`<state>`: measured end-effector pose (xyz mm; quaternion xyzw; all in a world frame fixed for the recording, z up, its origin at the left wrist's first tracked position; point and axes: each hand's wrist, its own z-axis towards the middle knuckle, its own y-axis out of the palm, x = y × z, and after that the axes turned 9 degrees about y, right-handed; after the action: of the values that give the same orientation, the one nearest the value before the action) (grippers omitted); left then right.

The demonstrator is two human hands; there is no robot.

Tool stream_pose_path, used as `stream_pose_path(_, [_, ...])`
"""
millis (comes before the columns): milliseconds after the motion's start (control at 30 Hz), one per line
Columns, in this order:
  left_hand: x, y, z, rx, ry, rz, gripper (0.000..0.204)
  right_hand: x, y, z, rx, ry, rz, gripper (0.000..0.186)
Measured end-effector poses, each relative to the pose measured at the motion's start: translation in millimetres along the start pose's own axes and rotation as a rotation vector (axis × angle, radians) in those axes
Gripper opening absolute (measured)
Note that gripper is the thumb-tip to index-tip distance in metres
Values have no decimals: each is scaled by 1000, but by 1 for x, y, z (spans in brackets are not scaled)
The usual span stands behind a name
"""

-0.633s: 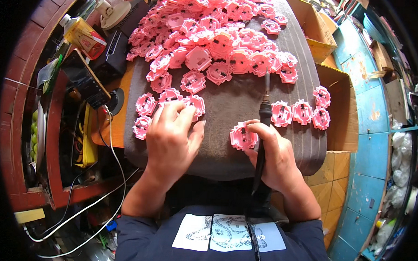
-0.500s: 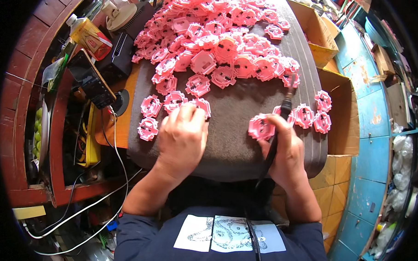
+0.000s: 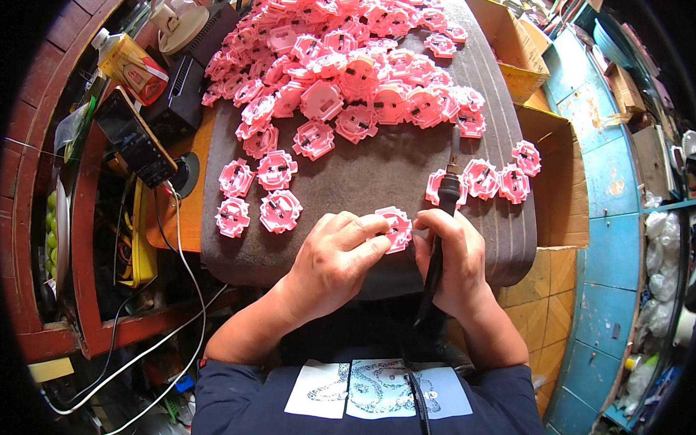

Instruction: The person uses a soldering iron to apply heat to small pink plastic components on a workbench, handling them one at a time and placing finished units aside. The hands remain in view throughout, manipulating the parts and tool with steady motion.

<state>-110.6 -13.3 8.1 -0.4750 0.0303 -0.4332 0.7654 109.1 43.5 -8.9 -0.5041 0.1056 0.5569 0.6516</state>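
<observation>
A pink plastic part (image 3: 396, 228) with a round recess sits between my two hands, over the near part of the covered worktop. The fingers of my left hand (image 3: 335, 255) pinch its left side. My right hand (image 3: 455, 256) is wrapped round the black handle of a soldering iron (image 3: 437, 259), whose metal end points away from me. My right thumb and index fingertip are close to the part's right edge; whether they touch it I cannot tell. Beyond the iron lies another pink part (image 3: 433, 188), partly covered by it. Several matching parts (image 3: 280, 211) lie left of my left hand.
A large heap of pink parts (image 3: 321, 101) covers the far worktop (image 3: 342, 179). More pink parts (image 3: 513, 183) lie at the right. Cardboard boxes (image 3: 552, 179) stand beyond the right edge. A phone (image 3: 136, 137) on a stand, a bottle (image 3: 132, 66) and white cables (image 3: 204, 308) are at left.
My left hand has let go of a pink part near the left group and moved right. It now grips the part that was in my right hand. The soldering iron stays in my right hand.
</observation>
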Motion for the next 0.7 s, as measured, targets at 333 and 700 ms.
stream_pose_path(333, [11, 10, 5, 119, -85, 76, 35, -10, -6, 0, -67, -41, 35, 43])
stream_pose_path(700, [14, 20, 6, 188, -155, -189, 31, -12, 9, -4, 36, -50, 188, 59])
